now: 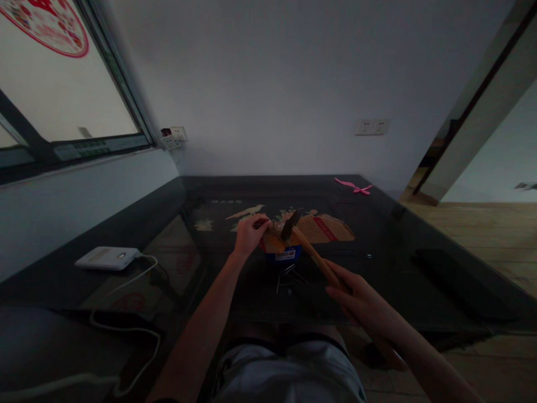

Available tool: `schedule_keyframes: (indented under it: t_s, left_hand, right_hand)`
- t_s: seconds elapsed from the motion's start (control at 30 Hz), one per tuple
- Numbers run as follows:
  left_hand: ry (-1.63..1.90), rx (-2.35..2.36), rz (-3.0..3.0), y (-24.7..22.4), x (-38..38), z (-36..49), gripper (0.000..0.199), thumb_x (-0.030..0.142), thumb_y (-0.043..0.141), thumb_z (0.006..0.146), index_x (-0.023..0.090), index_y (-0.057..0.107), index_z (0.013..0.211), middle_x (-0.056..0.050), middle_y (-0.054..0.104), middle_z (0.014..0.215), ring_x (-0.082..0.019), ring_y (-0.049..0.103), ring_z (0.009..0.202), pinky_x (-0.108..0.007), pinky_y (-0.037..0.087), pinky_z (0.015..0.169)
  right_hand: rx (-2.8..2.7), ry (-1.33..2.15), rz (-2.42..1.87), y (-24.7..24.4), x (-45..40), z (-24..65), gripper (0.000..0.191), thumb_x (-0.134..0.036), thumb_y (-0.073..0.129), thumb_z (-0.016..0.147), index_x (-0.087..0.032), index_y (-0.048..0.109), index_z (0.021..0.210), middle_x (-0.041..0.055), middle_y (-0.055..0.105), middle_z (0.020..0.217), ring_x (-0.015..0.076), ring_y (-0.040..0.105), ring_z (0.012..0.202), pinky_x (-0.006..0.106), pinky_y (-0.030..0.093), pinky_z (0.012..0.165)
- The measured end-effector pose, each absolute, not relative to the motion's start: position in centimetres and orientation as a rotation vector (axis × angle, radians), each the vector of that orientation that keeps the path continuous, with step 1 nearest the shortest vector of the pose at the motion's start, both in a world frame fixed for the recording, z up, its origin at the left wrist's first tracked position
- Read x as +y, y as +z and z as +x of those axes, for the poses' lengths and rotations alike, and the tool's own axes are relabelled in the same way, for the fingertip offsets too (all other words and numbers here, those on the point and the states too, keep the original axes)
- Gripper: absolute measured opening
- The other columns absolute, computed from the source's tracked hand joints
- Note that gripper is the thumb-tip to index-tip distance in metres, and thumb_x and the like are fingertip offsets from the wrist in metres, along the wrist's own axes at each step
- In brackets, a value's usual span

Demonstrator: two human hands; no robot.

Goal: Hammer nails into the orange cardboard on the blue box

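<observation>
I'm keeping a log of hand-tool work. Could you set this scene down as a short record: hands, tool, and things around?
Right hand: right hand grips the hammer
Left hand: left hand pinched close to the hammer's head; anything held is too small to tell
Near hammer's head: blue box
Nearer the person: thin pieces, likely nails
Surface: dark table
Table's left: white device, cable attached
Far right: pink object

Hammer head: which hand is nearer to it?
Left. The left hand is just left of the hammer head; the right hand is farther off, around the handle, toward the camera.
</observation>
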State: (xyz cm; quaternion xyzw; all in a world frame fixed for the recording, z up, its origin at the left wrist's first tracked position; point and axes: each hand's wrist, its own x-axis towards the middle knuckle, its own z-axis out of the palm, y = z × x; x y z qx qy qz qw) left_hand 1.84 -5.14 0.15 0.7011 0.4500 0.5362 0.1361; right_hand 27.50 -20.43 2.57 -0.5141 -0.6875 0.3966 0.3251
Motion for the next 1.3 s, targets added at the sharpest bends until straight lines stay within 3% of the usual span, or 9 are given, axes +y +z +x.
schedule_keyframes:
  t_s: [0.13, 0.3, 0.53, 0.6, 0.73, 0.8, 0.97, 1.13, 1.3]
  left_hand:
    - [1.552, 1.307, 2.03, -0.02, -4.97, 1.81, 0.009, 0.025, 0.062, 0.074, 0.017, 0.067, 0.077, -0.003, 0.07, 0.077, -0.016, 0.066, 0.069, -0.027, 0.054, 0.067]
    - [1.574, 1.315, 1.983, -0.14, -5.0, 2.01, 0.009, 0.025, 0.062, 0.075, 0.017, 0.066, 0.078, -0.004, 0.07, 0.08, -0.016, 0.066, 0.069, -0.027, 0.054, 0.067]
    - [1.539, 1.34, 2.019, 0.08, -5.04, 2.01, 0.009, 0.025, 0.061, 0.075, 0.017, 0.066, 0.077, -0.002, 0.069, 0.076, -0.015, 0.065, 0.068, -0.026, 0.053, 0.067]
    - [1.498, 1.354, 2.041, 0.17, -5.0, 1.89, 0.008, 0.024, 0.062, 0.075, 0.017, 0.066, 0.076, -0.003, 0.069, 0.075, -0.015, 0.065, 0.068, -0.026, 0.053, 0.067]
    - [1.459, 1.354, 2.08, 0.28, -4.96, 1.7, 0.009, 0.024, 0.061, 0.075, 0.016, 0.065, 0.074, -0.003, 0.068, 0.073, -0.015, 0.064, 0.067, -0.026, 0.051, 0.065]
    - [1.452, 1.341, 2.095, 0.31, -5.0, 1.67, 0.01, 0.024, 0.06, 0.075, 0.016, 0.064, 0.073, -0.002, 0.067, 0.072, -0.015, 0.064, 0.066, -0.025, 0.05, 0.064]
    - [1.427, 1.337, 2.116, 0.36, -5.21, 1.64, 0.011, 0.025, 0.059, 0.076, 0.016, 0.063, 0.073, -0.003, 0.067, 0.072, -0.015, 0.064, 0.067, -0.025, 0.05, 0.065]
    - [1.428, 1.368, 2.12, 0.19, -5.1, 1.57, 0.01, 0.026, 0.059, 0.076, 0.017, 0.063, 0.072, -0.002, 0.067, 0.071, -0.015, 0.063, 0.067, -0.025, 0.05, 0.064]
    - [1.419, 1.36, 2.116, -0.14, -4.87, 1.52, 0.012, 0.027, 0.058, 0.076, 0.017, 0.062, 0.07, -0.002, 0.066, 0.069, -0.014, 0.063, 0.065, -0.024, 0.05, 0.064]
  right_hand:
    - [-1.801, 1.039, -1.337, 2.63, -20.53, 27.4, 0.058, -0.03, 0.055, 0.076, -0.019, 0.047, 0.133, 0.0087, 0.065, 0.106, 0.0243, 0.061, 0.09, 0.04, 0.049, 0.082]
    - [-1.763, 1.205, -1.409, 2.88, -20.69, 27.26, 0.062, -0.03, 0.05, 0.081, -0.02, 0.034, 0.14, 0.0053, 0.067, 0.086, 0.0172, 0.061, 0.062, 0.034, 0.052, 0.062]
    - [-1.818, 1.099, -1.289, 2.99, -20.55, 27.33, 0.057, -0.028, 0.053, 0.079, -0.018, 0.044, 0.135, 0.0088, 0.059, 0.12, 0.0259, 0.055, 0.107, 0.041, 0.044, 0.09]
    - [-1.804, 1.124, -1.309, 2.88, -20.57, 27.32, 0.058, -0.029, 0.053, 0.08, -0.018, 0.042, 0.136, 0.0088, 0.062, 0.114, 0.0251, 0.059, 0.098, 0.04, 0.048, 0.084]
    - [-1.778, 1.209, -1.422, 2.75, -20.72, 27.25, 0.062, -0.03, 0.05, 0.082, -0.018, 0.034, 0.14, 0.0047, 0.066, 0.083, 0.0178, 0.06, 0.062, 0.035, 0.052, 0.062]
    - [-1.784, 1.178, -1.408, 2.78, -20.77, 27.24, 0.061, -0.029, 0.05, 0.081, -0.018, 0.036, 0.139, 0.0048, 0.065, 0.085, 0.017, 0.059, 0.063, 0.034, 0.051, 0.063]
    - [-1.775, 1.169, -1.336, 3.01, -20.75, 27.21, 0.057, -0.028, 0.051, 0.08, -0.019, 0.041, 0.136, 0.0074, 0.06, 0.113, 0.0189, 0.06, 0.079, 0.032, 0.05, 0.069]
    - [-1.764, 1.113, -1.356, 3.09, -20.82, 27.13, 0.056, -0.027, 0.053, 0.078, -0.02, 0.046, 0.133, 0.0068, 0.063, 0.104, 0.0186, 0.06, 0.075, 0.032, 0.05, 0.067]
    - [-1.735, 1.226, -1.407, 3.0, -20.88, 27.02, 0.06, -0.031, 0.051, 0.081, -0.02, 0.037, 0.138, 0.006, 0.064, 0.09, 0.0132, 0.054, 0.053, 0.027, 0.046, 0.049]
